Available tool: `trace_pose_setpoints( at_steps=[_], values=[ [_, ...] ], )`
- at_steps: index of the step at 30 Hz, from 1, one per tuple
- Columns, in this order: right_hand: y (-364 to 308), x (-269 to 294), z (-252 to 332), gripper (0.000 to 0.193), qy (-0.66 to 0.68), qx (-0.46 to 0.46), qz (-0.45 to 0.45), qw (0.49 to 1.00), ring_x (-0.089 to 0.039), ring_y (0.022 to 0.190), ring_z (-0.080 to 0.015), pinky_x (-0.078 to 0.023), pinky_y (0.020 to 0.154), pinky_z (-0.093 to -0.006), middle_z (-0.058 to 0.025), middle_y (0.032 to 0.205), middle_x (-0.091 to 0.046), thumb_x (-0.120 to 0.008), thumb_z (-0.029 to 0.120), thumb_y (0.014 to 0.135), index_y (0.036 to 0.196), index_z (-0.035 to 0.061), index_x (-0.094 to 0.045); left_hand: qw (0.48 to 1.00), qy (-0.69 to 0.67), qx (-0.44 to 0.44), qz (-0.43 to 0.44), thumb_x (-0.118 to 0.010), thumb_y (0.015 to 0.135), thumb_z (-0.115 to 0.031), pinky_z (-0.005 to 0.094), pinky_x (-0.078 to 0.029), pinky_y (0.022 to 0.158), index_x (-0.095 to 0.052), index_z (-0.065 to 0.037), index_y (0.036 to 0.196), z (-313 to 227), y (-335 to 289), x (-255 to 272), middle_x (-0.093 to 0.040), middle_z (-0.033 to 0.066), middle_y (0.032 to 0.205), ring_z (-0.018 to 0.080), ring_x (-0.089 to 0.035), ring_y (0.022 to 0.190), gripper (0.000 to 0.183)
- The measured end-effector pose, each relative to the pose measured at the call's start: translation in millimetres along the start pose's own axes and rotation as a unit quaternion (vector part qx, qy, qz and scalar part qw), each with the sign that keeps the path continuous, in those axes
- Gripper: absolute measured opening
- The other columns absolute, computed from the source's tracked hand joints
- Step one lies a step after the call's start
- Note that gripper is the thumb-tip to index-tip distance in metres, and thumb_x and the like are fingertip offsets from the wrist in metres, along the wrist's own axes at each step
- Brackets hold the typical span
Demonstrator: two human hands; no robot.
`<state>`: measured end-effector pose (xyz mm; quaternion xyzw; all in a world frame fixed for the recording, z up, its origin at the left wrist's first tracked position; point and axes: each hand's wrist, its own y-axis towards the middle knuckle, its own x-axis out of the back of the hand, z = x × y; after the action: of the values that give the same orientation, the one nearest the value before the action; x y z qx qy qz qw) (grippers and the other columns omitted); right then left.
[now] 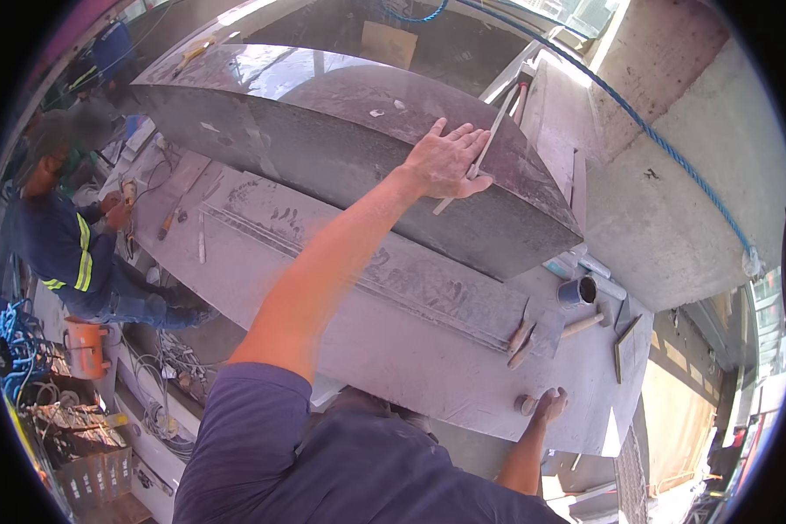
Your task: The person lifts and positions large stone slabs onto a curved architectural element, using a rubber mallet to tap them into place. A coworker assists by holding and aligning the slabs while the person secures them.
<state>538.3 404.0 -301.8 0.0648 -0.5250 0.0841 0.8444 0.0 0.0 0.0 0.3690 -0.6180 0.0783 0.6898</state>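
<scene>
My left hand (444, 162) lies palm down on the top of a large dark stone block (358, 109) with a curved back edge. Its fingers are stretched and the thumb is apart. A thin pale strip (499, 120) runs along the fingertips and under the thumb, past the block's front edge. Down at the right, my right hand (550, 404) is over the near edge of the pale work table (428, 367), its fingers curled together. Beside its fingers stands a small round object (526, 404). What the right fingers hold, if anything, is hidden.
Trowels (520, 336), a hammer (583, 325) and a dark can (576, 293) lie right. A dusty long slab (375, 266) lies before the block. A blue rope (655, 135) hangs by a concrete wall. Left, a co-worker (83, 244) handles a tool near an orange bucket (86, 348).
</scene>
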Motion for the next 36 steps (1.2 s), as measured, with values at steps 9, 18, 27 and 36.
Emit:
trace_pose_setpoints(
  at_steps=[9, 18, 27, 36],
  values=[
    [-76.7, 119.2, 415.9, 0.025, 0.443, 0.442, 0.046, 0.779, -0.071, 0.081, -0.0170, -0.056, 0.075, -0.0318, -0.0104, 0.097, -0.075, -0.057, -0.003, 0.094, 0.108, -0.0015, -0.078, 0.996, -0.067, 0.016, -0.061, -0.047, 0.106, -0.048, 0.0504, -0.031, 0.130, -0.050, -0.003, 0.160, 8.6, -2.7, -4.4, -0.059, 0.0129, 0.158, 0.0317, -0.049, 0.152, 0.071],
    [-32.0, 70.0, 652.6, 0.040, 0.193, 0.639, 0.098, 0.738, -0.067, 0.120, -0.0399, -0.052, 0.106, -0.0465, -0.0233, 0.129, -0.073, -0.069, 0.019, 0.092, 0.129, 0.0038, -0.073, 0.848, -0.464, 0.220, -0.129, -0.043, 0.104, -0.041, 0.0417, -0.059, 0.092, -0.065, 0.002, 0.142, 126.9, -17.2, 55.3, -0.080, 0.0225, 0.112, 0.0312, -0.078, 0.100, 0.061],
    [-51.5, 1.9, 792.5, 0.066, -0.006, 0.518, 0.259, 0.816, -0.055, 0.145, -0.0425, -0.045, 0.119, -0.0503, -0.0241, 0.152, -0.062, -0.053, 0.049, 0.101, 0.145, 0.0023, -0.065, 0.814, -0.440, 0.317, -0.210, -0.044, 0.100, -0.042, 0.0412, -0.049, 0.108, -0.076, 0.003, 0.126, 219.8, -42.3, 18.8, -0.076, 0.0239, 0.128, 0.0329, -0.074, 0.112, 0.062],
    [-39.9, -34.7, 818.0, 0.079, -0.095, 0.463, 0.172, 0.864, -0.057, 0.145, -0.0405, -0.040, 0.123, -0.0504, -0.0229, 0.151, -0.064, -0.044, 0.066, 0.103, 0.148, 0.0054, -0.065, 0.840, -0.314, 0.353, -0.267, -0.043, 0.091, -0.043, 0.0379, -0.053, 0.097, -0.088, -0.015, 0.086, 169.7, -37.1, 44.5, -0.081, 0.0081, 0.080, 0.0324, -0.076, 0.093, 0.053]
  ],
)
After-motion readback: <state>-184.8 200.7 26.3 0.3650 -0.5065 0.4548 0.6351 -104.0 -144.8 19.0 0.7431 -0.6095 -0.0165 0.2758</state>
